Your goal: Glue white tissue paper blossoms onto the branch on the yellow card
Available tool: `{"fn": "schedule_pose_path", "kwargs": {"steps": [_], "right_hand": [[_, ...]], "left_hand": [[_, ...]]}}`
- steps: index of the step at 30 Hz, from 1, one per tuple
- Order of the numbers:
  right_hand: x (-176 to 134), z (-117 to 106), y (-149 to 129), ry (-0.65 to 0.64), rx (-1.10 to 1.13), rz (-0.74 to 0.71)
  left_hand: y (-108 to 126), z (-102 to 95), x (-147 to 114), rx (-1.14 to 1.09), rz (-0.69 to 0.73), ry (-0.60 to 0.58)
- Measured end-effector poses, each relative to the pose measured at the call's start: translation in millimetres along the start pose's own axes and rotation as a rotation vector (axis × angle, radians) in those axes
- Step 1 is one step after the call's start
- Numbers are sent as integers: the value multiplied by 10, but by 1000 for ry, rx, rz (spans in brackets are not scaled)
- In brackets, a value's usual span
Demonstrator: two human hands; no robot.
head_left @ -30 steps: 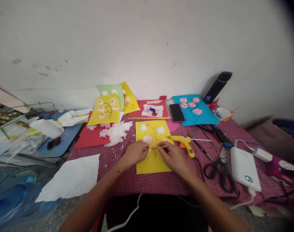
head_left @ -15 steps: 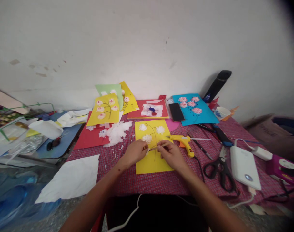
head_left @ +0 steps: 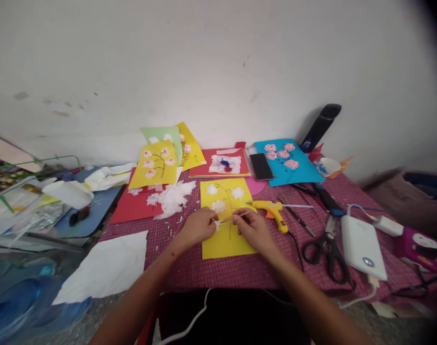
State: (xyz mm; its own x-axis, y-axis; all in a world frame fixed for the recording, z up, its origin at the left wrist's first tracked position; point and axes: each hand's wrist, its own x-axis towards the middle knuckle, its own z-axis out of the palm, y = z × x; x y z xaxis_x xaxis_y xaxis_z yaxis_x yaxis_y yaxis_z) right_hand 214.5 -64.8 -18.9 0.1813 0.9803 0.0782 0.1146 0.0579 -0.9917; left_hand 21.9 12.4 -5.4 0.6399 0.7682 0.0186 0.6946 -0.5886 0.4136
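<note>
My left hand [head_left: 201,225] is over the left edge of a yellow sheet [head_left: 225,247], thumb and fingertips pinched on a small white paper piece [head_left: 217,224]. From the right, my right hand [head_left: 253,227] grips slim tan tweezers [head_left: 226,220], their tip at the white piece. The sheet carries a drawn dark branch and several fluffy white paper flowers, one [head_left: 218,206] just above my left fingertips. Just right of the sheet lies a yellow glue gun [head_left: 276,211], its nozzle toward the paper and a glue stick out the back.
Torn white tissue [head_left: 175,197] and a red sheet [head_left: 132,206] lie left. Finished flower pictures [head_left: 153,165] and a blue one [head_left: 283,167] stand behind, near a phone [head_left: 261,166]. Black-handled scissors [head_left: 328,251], a white power bank [head_left: 364,247] and a paper cup [head_left: 328,166] are right.
The tweezers' tip has shifted slightly, still meeting the white piece at my left fingertips. Both hands stay nearly in place; the view has moved a little.
</note>
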Motion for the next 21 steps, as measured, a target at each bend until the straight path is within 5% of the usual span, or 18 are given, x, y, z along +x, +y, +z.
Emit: {"fn": "schedule_pose_path", "kwargs": {"steps": [4,13,16,21], "right_hand": [[-71,-64,-102,33,30,-6],[-496,-82,-132,11,103,-7],[-687,44,-14,-70,75,-18],[-876,149,210,-64,-54,-133]], "left_hand": [[-114,-112,-186,-67,-7,110],[-612,-219,-1202,-131,-258,342],[-878,-341,-1248,-91,-370,436],[-1236,-532,-916,41,-490,476]]}}
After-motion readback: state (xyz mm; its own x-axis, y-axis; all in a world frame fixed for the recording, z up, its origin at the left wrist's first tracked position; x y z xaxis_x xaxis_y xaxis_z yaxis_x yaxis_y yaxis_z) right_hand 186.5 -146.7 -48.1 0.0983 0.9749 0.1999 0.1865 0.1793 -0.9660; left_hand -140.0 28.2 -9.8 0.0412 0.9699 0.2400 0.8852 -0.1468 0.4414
